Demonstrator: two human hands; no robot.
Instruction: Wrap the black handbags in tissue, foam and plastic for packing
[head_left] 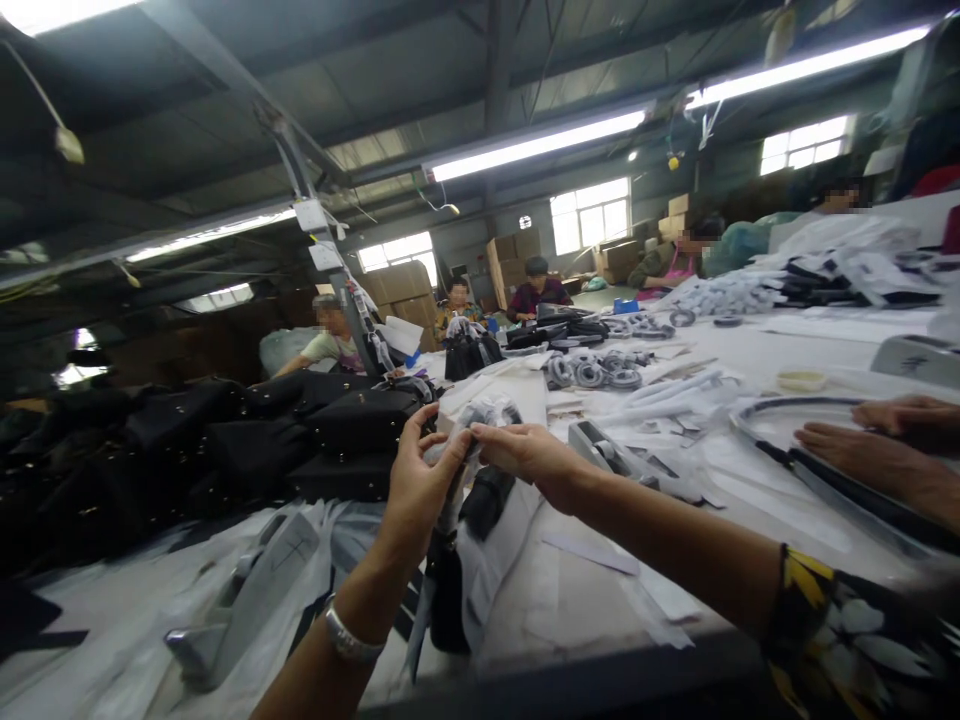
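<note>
In the middle of the head view, my left hand (420,470) and my right hand (529,455) meet at a strap wrapped in clear plastic (484,415). Fingers and thumbs of both hands are pinched on it. The strap rises from a black bag (450,590) at the table edge below my hands. White tissue paper (487,570) lies against the bag's side. A rolled black part (487,500) of the bag shows under my right hand. Exactly how the strap joins the bag is hidden.
A grey tape dispenser (247,590) stands at lower left, another tape dispenser (600,450) right of my hands. Black bags (352,430) are piled at left. A co-worker's hands (877,440) work on a black strap at right. Wrapped coils (592,370) lie farther back.
</note>
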